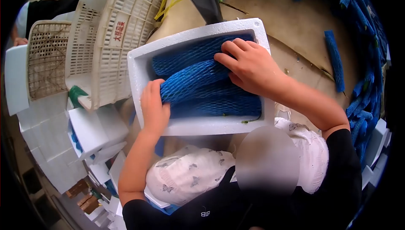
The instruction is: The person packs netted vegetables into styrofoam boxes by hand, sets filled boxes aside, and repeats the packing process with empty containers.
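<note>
A white foam box (134,76) sits in front of me, holding several long pieces wrapped in blue foam netting. One net-wrapped piece (190,76) lies on top, slightly bent and raised at its middle. My left hand (154,105) is closed around its left end, at the box's left wall. The fingers of my right hand (251,65) are curled over its right end; the fingertips are partly hidden. Another net-wrapped piece (181,59) lies along the far wall. More lie on the near side, where a thin green stem (251,121) pokes out.
White plastic crates (122,40) stand on edge at the left, with foam boxes (95,126) below them. A single blue-netted piece (334,61) lies on the table at right, near a long pile (367,82) of others. A dark post (202,0) rises behind the box.
</note>
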Demonstrator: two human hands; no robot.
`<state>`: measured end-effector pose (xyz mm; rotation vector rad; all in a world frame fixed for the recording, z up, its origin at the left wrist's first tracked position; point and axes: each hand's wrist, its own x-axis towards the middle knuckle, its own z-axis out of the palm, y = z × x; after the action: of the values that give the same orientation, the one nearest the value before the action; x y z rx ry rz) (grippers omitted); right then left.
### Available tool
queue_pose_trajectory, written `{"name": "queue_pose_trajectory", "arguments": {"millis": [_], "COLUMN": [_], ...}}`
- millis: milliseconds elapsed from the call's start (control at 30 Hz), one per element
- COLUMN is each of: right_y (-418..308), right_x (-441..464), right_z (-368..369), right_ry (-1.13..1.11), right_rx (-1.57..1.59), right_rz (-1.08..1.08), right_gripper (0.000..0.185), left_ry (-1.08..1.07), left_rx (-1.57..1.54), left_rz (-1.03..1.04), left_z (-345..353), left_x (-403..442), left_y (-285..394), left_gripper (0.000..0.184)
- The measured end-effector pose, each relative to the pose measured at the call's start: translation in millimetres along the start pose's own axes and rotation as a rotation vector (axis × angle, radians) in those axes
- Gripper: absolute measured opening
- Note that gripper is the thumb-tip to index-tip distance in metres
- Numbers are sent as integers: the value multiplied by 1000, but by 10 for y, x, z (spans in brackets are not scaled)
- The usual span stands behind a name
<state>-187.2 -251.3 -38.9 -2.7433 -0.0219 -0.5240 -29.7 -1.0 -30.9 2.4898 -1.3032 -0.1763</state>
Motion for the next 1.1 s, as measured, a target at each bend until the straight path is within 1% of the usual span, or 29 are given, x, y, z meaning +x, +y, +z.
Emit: {"name": "queue_pose_trajectory", "arguments": {"millis": [67,100,133,200,267,333,367,400,433,467,500,533,567,600,633,667,700,733,800,833,867,900,933,967,1000,1033,1067,1100], "right_y": [7,2,21,-6,-95,-14,21,98,310,567,932,1328,1734,2098,2320,2499,2439,2498,2493,2276,2049,1828,1614,1403,1122,1127,1161,1200], "right_x": [48,45,44,32,18,3,-115,-265,-485,-800,-1197,-1616,-2088,-2544,-2903,-3353,-3479,-3505,-3350,-3094,-2780,-2391,-2034,-1690,-1391,-1418,-1457,-1519], "right_z": [53,83,95,97,121,71,-34,-123,-228,-367,-440,-444,-340,-187,-169,-55,-72,-15,-54,-64,-216,-414,-610,-731,-906,-1021,-1133,-1218], "right_ry": [-6,5,16,13,-3,-46,9,77,258,407,452,435,382,281,21,-119,-20,-4,229,514,557,593,533,458,394,405,466,529], "right_rx": [-23,-12,-9,-36,-51,93,189,276,243,21,-170,-297,-535,-678,-636,-459,-537,-535,-237,-98,25,157,311,498,673,668,692,721], "right_rz": [-51,-44,-30,-24,-17,59,28,7,31,195,422,711,941,1207,1537,1685,1587,1604,1622,1431,1211,1015,816,593,398,402,422,444], "right_gripper": [30,29,28,28,28,30,34,38,39,40,39,43,58,79,91,97,84,84,65,54,56,54,54,57,53,53,49,47], "left_ry": [-11,-71,-64,-107,-54,-33,-19,7,-81,-124,-139,-122,-158,-219,-232,-282,-318,-352,-400,-326,-248,-79,95,318,314,296,283,12], "left_rx": [-44,-93,-93,-181,-41,14,90,170,188,183,126,157,186,215,227,233,234,229,320,321,318,420,526,663,659,812,967,595], "left_rz": [37,35,42,230,257,253,302,393,398,502,494,441,472,495,507,453,402,344,254,253,245,471,681,844,857,935,1008,821], "left_z": [-7,-39,-34,53,146,155,191,115,40,59,100,117,93,69,21,-22,-34,-69,-204,-277,-306,-286,-326,-347,-356,-372,-428,-526], "left_x": [106,146,206,314,370,273,207,195,153,225,275,348,400,433,399,357,339,323,398,386,409,510,548,621,719,831,922,1029], "left_y": [-55,-61,-58,-27,-97,-60,-31,153,232,214,76,14,-7,-47,-15,44,105,184,562,686,806,920,1033,1347,1745,2161,2423,2497], "left_gripper": [52,54,54,56,60,63,67,75,87,96,97,95,94,92,92,90,88,84,84,84,85,77,72,51,51,44,37,32]}}
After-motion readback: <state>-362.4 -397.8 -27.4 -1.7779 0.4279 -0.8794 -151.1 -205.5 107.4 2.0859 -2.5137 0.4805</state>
